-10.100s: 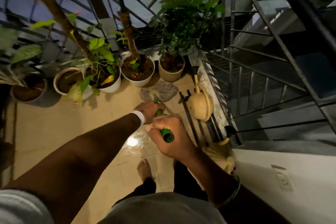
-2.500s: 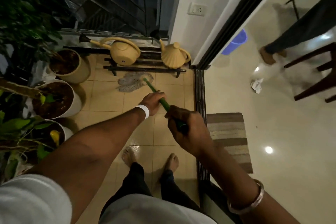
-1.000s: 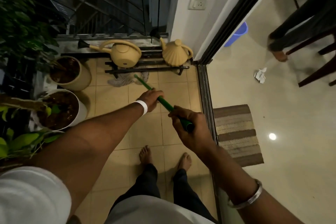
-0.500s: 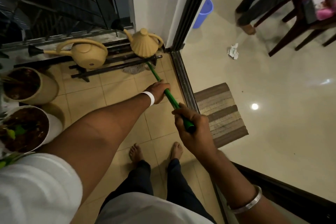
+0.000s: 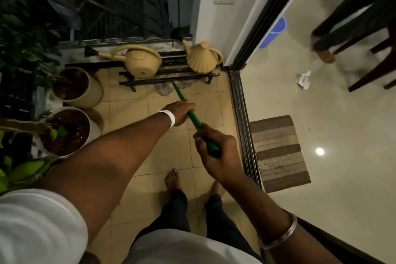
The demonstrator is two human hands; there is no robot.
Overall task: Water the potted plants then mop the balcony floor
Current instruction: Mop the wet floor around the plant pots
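I hold a mop by its green handle [image 5: 179, 93] with both hands. My left hand [image 5: 181, 111] grips the handle partway down; my right hand [image 5: 216, 151] grips its top end. The grey string mop head [image 5: 166, 88] lies on the tan balcony tiles [image 5: 128, 113], partly under a low black rack [image 5: 171, 79]. Two yellow watering cans stand on that rack, a round one [image 5: 142, 62] and a ribbed one [image 5: 202, 58]. Potted plants stand at the left: a beige pot [image 5: 94, 90] and a white pot [image 5: 93, 128], both showing dark soil.
A metal railing [image 5: 120, 36] closes the far side. The sliding-door track [image 5: 243, 122] runs along the right, with a striped mat [image 5: 278, 152] just inside. Indoors are a blue bucket [image 5: 274, 32], a crumpled paper [image 5: 303, 79], dark chair legs [image 5: 368, 70] and a person's foot [image 5: 324, 57].
The mop head has slid from the open tiles to the right and under the rack. My view swung right towards the doorway, then back a little left. Both hands kept their grip.
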